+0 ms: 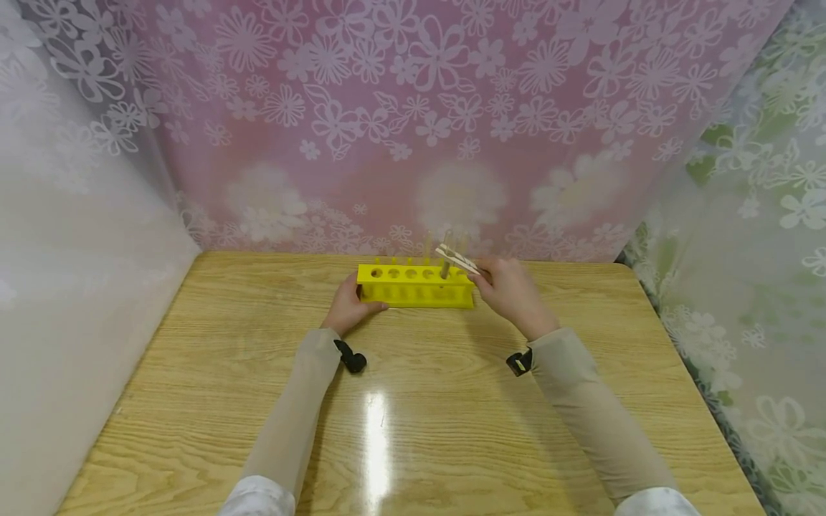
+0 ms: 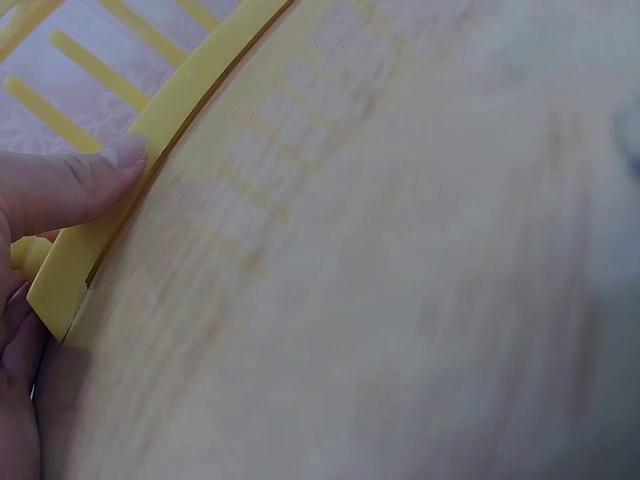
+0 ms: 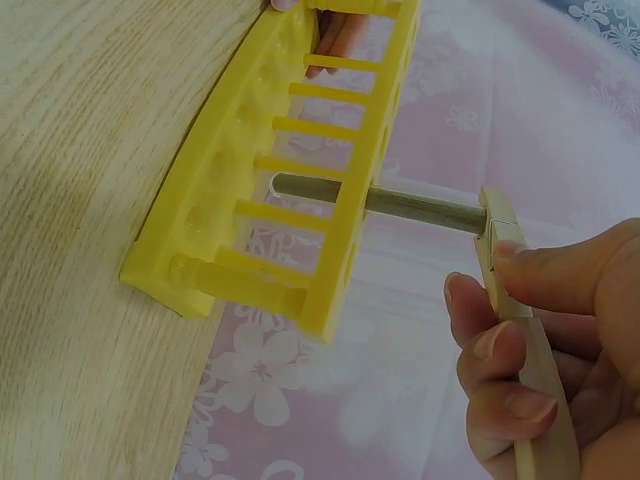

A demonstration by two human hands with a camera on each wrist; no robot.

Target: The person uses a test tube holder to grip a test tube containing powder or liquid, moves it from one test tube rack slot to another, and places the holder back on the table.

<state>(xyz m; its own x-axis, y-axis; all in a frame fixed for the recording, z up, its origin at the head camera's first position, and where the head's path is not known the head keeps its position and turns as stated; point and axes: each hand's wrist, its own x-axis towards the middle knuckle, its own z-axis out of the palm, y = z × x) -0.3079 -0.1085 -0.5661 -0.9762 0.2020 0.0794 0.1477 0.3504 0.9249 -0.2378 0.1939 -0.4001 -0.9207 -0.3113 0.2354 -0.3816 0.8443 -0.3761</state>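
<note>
- Two hands are seen in the head view, and between them a yellow rack (image 1: pixel 416 282) is set upright near the far edge of a wooden table (image 1: pixel 258 401).
- The left end of the rack is grasped by the left hand (image 1: pixel 348 307), with the thumb laid along the base.
- A wooden clamp (image 1: pixel 466 263) is held in the right hand (image 1: pixel 512 290) at the rack's other end; a test tube (image 1: pixel 445 270) is nipped by its tip and passed through the fifth hole from the left.
- The table is backed by a pink flowered curtain (image 1: pixel 400 129), and both forearms are covered by beige sleeves (image 1: pixel 284 423).
- In the left wrist view, the thumb is pressed on the rack's base; the other fingers are partly hidden.
- In the right wrist view, the clamp is gripped between thumb and curled fingers. The tube's rounded end is shown below the upper plate; whether the base is touched cannot be told.
</note>
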